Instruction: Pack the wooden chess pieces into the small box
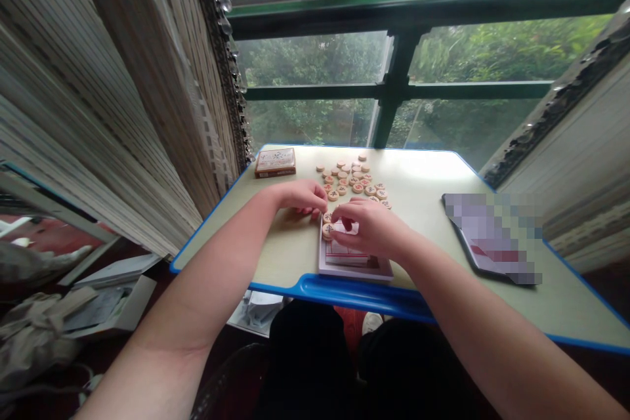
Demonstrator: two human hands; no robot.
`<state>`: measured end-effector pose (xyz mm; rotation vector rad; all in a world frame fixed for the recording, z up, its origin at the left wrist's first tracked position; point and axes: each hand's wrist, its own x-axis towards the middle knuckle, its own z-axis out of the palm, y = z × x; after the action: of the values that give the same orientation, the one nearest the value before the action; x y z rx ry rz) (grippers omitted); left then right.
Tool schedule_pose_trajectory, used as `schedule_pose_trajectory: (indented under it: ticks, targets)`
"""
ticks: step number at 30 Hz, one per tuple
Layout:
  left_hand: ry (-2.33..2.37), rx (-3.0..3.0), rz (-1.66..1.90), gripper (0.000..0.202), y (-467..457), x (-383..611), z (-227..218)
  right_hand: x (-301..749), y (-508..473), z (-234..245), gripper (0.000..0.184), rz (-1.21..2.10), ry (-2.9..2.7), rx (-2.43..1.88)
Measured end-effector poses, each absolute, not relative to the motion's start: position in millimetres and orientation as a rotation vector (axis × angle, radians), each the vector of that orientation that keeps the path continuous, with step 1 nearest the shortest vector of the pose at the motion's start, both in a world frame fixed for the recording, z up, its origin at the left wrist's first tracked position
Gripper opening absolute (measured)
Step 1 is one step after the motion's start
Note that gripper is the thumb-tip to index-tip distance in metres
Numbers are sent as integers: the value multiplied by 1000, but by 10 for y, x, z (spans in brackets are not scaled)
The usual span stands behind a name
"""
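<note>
A pile of several round wooden chess pieces (352, 178) lies on the beige table (423, 184), beyond my hands. My left hand (301, 197) rests on the table with fingers curled, its tips at the near-left edge of the pile; what it holds, if anything, is hidden. My right hand (367, 226) lies over a white box with red lines (352, 260), fingers pinched together over its top left corner. Two wooden pieces (327, 226) sit at that corner, just left of the fingertips.
A flat brown box lid (275, 162) lies at the table's far left. A dark-edged flat object, blurred out (495, 236), lies at the right. The table has a blue rim (354, 293). A window is behind, blinds at the left, clutter on the floor at the left.
</note>
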<state>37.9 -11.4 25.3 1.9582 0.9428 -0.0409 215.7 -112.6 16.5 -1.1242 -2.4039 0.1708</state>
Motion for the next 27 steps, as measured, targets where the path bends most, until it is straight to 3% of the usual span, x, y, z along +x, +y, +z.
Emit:
schedule_pose_trajectory:
  ticks: [12, 20, 27]
  targets:
    - [932, 1931, -11, 10, -118, 387, 246, 2193, -1092, 183, 11, 114, -2408, -1157]
    - [980, 1902, 27, 8, -109, 393, 209, 2385, -955, 195, 15, -11, -2111, -1381]
    - [1024, 1978, 635, 16, -54, 548, 16, 2398, -958, 189, 20, 65, -2289, -1446]
